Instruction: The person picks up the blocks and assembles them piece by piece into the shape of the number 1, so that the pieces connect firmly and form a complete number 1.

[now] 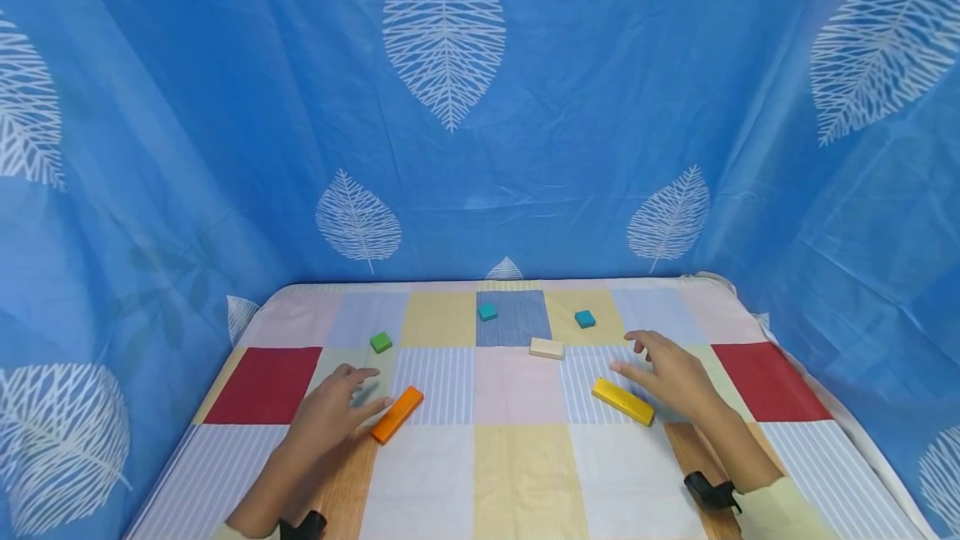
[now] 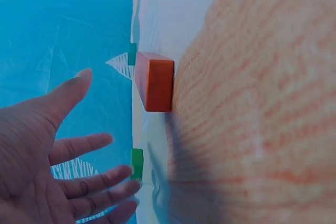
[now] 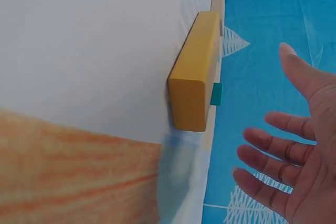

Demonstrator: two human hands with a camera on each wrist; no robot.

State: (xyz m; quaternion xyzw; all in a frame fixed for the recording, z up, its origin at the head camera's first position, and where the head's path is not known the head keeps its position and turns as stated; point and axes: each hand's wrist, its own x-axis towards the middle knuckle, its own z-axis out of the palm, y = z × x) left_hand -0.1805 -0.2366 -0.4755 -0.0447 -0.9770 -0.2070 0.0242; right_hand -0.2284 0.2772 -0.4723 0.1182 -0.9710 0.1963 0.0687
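On the left, an orange block lies aslant on the patchwork cloth. My left hand hovers just left of it, thumb and fingers spread, holding nothing. In the left wrist view the same orange block shows its end face, apart from the left hand. A yellow block lies on the right side, tilted the other way. Above and to the right of it is my right hand, fingers loosely extended around no object. The right wrist view shows a gap between the yellow block and the right hand.
Farther back lie a green block, a teal block, another teal block and a cream block. A blue leaf-print curtain surrounds the back and sides of the cloth-covered table.
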